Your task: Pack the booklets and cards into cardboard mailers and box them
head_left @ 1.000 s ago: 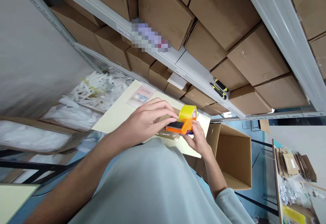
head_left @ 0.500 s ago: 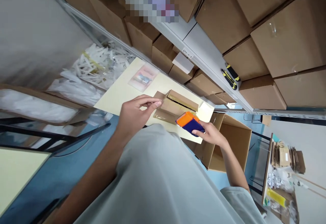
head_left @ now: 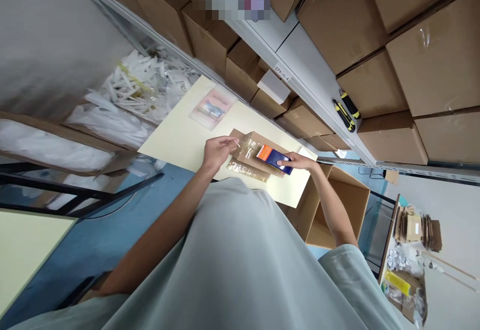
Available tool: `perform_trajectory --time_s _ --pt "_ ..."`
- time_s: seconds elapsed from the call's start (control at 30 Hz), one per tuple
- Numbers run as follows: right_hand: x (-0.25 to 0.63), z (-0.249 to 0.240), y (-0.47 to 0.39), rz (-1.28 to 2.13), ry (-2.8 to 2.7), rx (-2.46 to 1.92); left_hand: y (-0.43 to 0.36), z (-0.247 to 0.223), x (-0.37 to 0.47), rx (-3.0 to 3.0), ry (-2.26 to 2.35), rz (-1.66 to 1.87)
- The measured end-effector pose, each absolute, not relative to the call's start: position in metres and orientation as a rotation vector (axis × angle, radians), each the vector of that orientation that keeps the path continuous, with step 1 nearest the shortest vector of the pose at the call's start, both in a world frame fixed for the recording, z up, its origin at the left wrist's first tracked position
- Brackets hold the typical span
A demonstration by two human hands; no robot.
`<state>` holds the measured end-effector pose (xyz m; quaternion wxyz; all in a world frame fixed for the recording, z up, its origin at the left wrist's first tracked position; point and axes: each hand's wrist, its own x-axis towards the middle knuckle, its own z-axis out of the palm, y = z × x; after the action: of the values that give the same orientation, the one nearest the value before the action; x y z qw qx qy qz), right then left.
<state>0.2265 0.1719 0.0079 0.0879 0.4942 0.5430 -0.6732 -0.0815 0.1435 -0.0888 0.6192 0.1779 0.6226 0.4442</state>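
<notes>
A brown cardboard box [head_left: 256, 141] with shiny clear tape [head_left: 247, 169] on it lies on the pale yellow table. In my right hand [head_left: 300, 160] is a small orange and dark blue box [head_left: 275, 159], thumb on its near face, held over the right part of the cardboard box. My left hand [head_left: 217, 152] is closed in a pinch at the left end of the cardboard box, beside the brown flap. A thin pale sliver shows at its fingertips, too small to name.
A pale yellow table [head_left: 172, 135] bears a printed picture sheet [head_left: 213, 108]. Shelves with cardboard boxes [head_left: 341, 20] rise along its far side, with two utility knives [head_left: 344, 115] on a ledge. An open carton [head_left: 339, 202] stands at the right; white scraps [head_left: 138, 85] lie left.
My right hand has brought the orange and blue box up and left, over the cardboard box. My left hand has shifted right, still pinching. The view has tilted slightly.
</notes>
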Motion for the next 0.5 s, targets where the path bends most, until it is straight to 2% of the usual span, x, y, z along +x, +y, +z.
perform_trajectory --time_s 0.23,0.5 --pt "0.226 -0.002 0.170 -1.999 1.601 1.501 0.150 -0.130 -0.077 0.432 1.471 0.971" --pt "0.218 -0.006 0.173 -2.042 1.595 1.471 0.164 -0.170 -0.072 0.780 1.573 0.674"
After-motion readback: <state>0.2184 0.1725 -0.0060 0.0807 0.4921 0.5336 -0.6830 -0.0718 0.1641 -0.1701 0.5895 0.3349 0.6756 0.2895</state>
